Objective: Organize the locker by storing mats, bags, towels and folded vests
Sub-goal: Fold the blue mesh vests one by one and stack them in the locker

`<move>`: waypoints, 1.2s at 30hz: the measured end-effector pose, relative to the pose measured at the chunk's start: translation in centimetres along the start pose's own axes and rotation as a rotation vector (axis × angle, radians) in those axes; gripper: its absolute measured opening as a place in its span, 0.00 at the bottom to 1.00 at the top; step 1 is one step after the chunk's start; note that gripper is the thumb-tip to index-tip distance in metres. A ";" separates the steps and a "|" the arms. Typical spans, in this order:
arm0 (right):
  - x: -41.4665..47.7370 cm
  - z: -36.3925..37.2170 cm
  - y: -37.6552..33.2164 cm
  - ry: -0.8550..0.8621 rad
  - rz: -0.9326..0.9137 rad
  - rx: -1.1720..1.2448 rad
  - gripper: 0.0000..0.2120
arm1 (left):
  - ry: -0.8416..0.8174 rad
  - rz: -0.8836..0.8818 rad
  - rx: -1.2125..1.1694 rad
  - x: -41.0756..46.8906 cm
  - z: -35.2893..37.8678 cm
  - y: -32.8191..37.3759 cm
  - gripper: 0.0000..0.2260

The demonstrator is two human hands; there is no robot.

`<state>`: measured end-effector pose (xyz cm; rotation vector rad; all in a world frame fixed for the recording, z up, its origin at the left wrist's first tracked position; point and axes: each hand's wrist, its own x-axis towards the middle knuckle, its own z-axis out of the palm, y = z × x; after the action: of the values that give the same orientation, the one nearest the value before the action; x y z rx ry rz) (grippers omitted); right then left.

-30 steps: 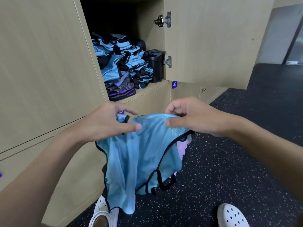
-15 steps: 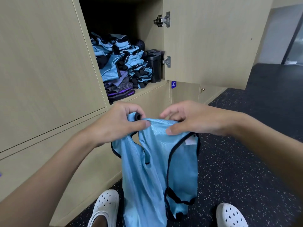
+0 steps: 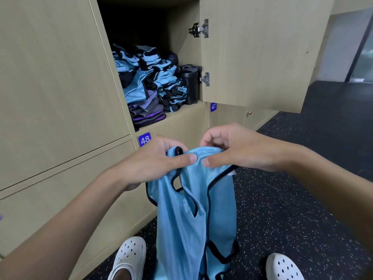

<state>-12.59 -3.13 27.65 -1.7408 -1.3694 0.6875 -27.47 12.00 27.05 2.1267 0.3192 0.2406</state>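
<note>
One light-blue mesh vest [image 3: 193, 215] with black trim hangs in front of us, held up by its top edge, below the open locker [image 3: 181, 111] and above the speckled floor [image 3: 282, 199]. Our left hand [image 3: 159, 162] pinches the fabric at a shoulder strap. Our right hand [image 3: 238, 150] pinches the top edge just beside it, and our thumbs almost meet. We judge the vest light, limp and a little slippery. It will sag wherever it is unsupported, so the trimmed shoulders or hem corners are our best holds. Up in the locker, stacks of folded vests [image 3: 149, 77] sit beside a black container [image 3: 190, 83], with the door [image 3: 252, 57] swung wide.
</note>
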 end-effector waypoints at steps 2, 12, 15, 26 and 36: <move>-0.4 -0.4 -0.2 -0.033 0.034 0.016 0.11 | 0.014 0.009 0.009 0.0 -0.6 -0.1 0.10; -0.2 -0.8 -0.5 0.020 0.052 0.167 0.11 | 0.001 0.079 0.104 -0.4 -1.1 -0.4 0.18; -0.2 -0.6 -0.8 0.000 0.020 0.263 0.11 | -0.053 0.062 0.066 -0.4 0.0 -0.1 0.20; -0.6 -0.8 -1.2 -0.101 0.017 0.120 0.11 | 0.074 0.071 -0.100 -0.1 0.2 0.2 0.05; -0.5 -0.2 -1.1 0.119 0.006 0.155 0.06 | 0.165 0.136 0.055 -0.4 1.5 0.9 0.20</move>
<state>-13.15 -3.53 28.70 -1.6366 -1.1982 0.6644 -27.28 10.26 26.98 2.1903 0.2802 0.4935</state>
